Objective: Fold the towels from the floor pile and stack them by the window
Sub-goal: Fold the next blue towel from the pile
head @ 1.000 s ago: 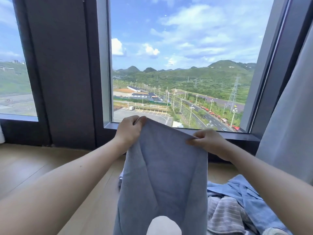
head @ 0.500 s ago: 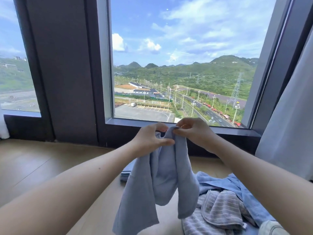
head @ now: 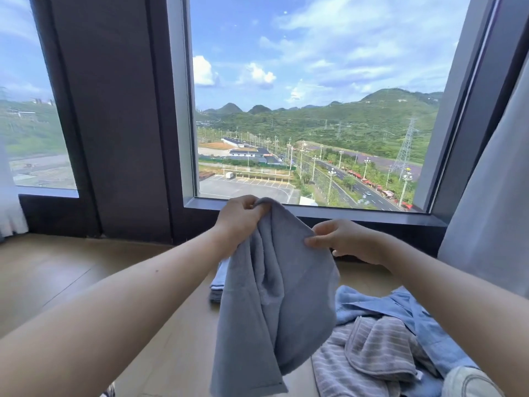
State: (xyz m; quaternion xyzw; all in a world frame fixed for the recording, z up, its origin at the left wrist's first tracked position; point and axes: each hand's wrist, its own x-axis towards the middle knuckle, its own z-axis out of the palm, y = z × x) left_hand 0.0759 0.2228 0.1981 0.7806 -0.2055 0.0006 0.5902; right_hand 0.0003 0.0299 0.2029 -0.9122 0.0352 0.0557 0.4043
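A grey-blue towel hangs doubled over in front of me, above the wooden floor. My left hand grips its top corners at the upper left. My right hand pinches the towel's right edge a little lower. On the floor at the lower right lies the pile: a grey striped towel on top of light blue cloths. Behind the hanging towel, a stack of folded blue towels lies on the floor near the window, mostly hidden.
The big window with its dark sill runs across the back. A grey curtain hangs at the right, a white sheer curtain at the far left. Wooden floor spreads to the left.
One second ago the towel was held spread wide. The hands then met at the top, doubling it. Now my right hand has slid down and right along the edge while my left keeps the corners.
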